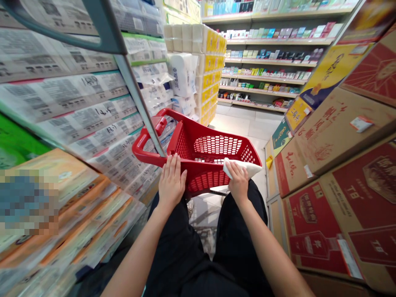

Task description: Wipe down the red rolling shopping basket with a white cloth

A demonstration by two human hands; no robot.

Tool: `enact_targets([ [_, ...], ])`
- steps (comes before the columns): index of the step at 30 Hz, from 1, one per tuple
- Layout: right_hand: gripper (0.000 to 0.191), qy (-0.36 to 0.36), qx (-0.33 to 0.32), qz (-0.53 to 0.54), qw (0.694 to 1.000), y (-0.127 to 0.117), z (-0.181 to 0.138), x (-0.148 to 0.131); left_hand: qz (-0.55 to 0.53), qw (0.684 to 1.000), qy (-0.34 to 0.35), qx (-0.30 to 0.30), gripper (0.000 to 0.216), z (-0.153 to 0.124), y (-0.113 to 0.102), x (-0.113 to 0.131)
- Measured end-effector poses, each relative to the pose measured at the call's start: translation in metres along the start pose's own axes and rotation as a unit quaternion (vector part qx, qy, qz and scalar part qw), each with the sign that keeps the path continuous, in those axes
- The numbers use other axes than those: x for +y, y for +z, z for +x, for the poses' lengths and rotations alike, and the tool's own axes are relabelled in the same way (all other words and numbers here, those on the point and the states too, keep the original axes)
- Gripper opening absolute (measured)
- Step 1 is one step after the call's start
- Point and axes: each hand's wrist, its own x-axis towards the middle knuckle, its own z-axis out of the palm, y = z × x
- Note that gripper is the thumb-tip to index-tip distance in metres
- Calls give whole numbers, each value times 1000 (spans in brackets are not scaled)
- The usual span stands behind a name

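Black trousers [176, 251]: beside red basket [202, 182]. Left hand [172, 178]: fingers straight, lies flat on basket's near rim. Right hand [237, 178]: fingers bent, holds white cloth [252, 169] against same rim.

The white cloth [253, 169] hides part of the red basket [202, 166].

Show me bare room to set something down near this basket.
Bare floor tiles show beyond the red shopping basket, between yellow tissue packs, cardboard cartons and stocked shelves. Crowded: its near rim, with left hand, right hand and white cloth.
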Motion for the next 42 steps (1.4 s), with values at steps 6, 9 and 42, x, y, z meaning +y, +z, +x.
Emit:
enact_targets([
  [6, 70, 54, -23, 35, 998, -2, 12, -30, -6, 1000, 2, 3, 57, 0, 0, 0],
  [9, 69, 9, -60, 86, 995, 0, 26, -84, -9, 1000, 3, 4, 58, -1, 0, 0],
  [42, 64, -27, -66, 135, 988, 2, 41, -148, -2, 1000, 1, 6, 56, -1, 1, 0],
])
